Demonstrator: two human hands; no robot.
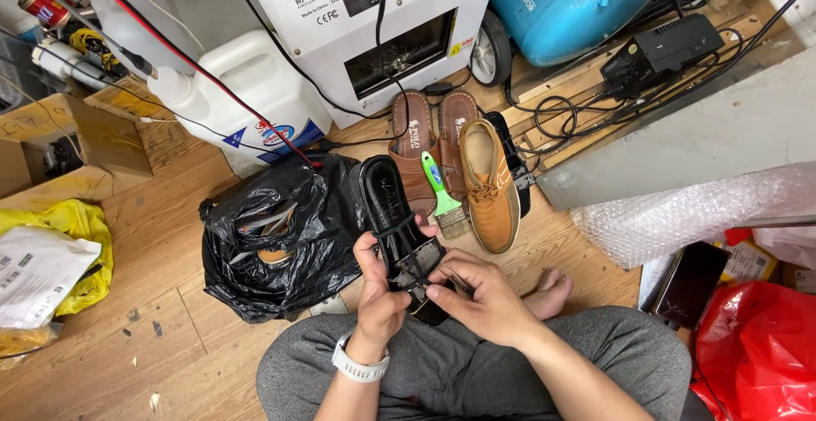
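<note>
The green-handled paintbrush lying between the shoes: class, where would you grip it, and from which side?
Grip the green-handled paintbrush by its handle, coming from above. The handle lies exposed on the brown leather sandals, pointing away from the person; the bristles point toward them, close beside the tan suede shoe.

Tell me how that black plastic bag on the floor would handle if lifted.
The black bag is crumpled thin film, so probably floppy and sagging. Its mouth gapes, with shoe-like things showing inside, so contents might spill. The glossy film may be slippery.
</note>
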